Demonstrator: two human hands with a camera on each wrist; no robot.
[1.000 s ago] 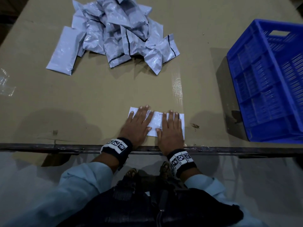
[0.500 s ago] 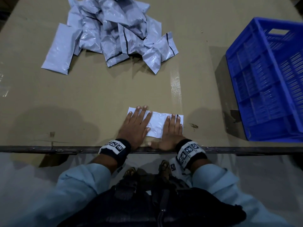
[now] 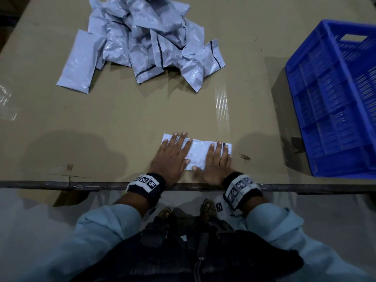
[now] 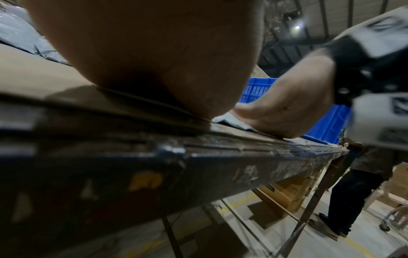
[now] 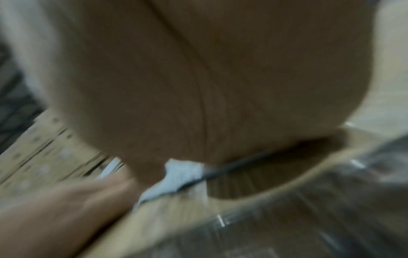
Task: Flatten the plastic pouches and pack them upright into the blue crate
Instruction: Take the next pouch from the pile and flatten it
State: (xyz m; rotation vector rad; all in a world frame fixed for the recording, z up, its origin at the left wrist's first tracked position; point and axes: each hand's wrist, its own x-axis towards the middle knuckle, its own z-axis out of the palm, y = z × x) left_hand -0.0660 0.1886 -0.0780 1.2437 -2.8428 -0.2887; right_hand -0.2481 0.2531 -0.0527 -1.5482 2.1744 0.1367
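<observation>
A flat grey-white plastic pouch [image 3: 198, 154] lies near the front edge of the table [image 3: 101, 127]. My left hand [image 3: 173, 151] presses its left part with fingers straight and spread. On the right part my right hand [image 3: 217, 157] lies flat, fingers together. A heap of puffy grey pouches [image 3: 150, 41] sits at the far left-centre. The blue crate [image 3: 335, 94] stands at the right and looks empty. The left wrist view shows my right hand [image 4: 284, 108] on the pouch edge [image 4: 229, 121] with the crate [image 4: 326, 125] behind. The right wrist view is blurred; a corner of the pouch [image 5: 181, 172] shows under my palm.
The tabletop is brown cardboard with a clear tape strip [image 3: 221, 106] near the middle. A dark metal rail [image 3: 61, 185] runs along the front edge. Another person's legs [image 4: 353, 192] stand beyond the table's right end, with cardboard boxes [image 4: 291, 190] under it.
My right hand slid to the right along the pouch, away from my left hand, baring the pouch's middle. The left hand stayed put.
</observation>
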